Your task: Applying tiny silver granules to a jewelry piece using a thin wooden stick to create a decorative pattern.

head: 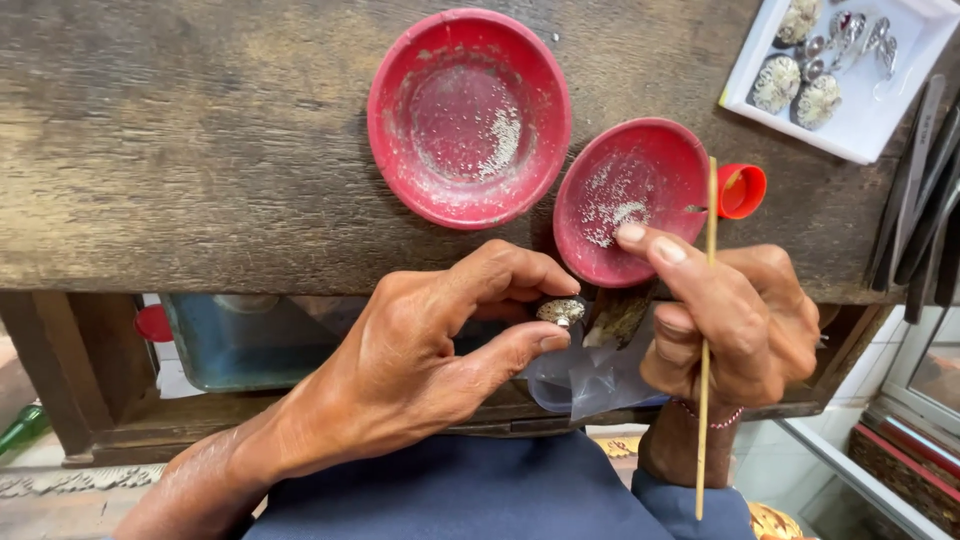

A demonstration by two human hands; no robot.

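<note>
While pinching a small silver domed piece (561,311) between thumb and forefinger at frame centre, left hand (420,350) poised just off the worn wooden tabletop (200,150) edge. Right hand (735,330), lower right, grip pressed together around a thin bamboo stick (706,340) held upright, forefinger stretched onto the rim of the smaller red dish (632,198). Beside it, larger red dish (468,116), both dusted with tiny pale granules. Small red cap (743,190) just right. White tray (850,75) of silver ornaments, upper right corner.
</note>
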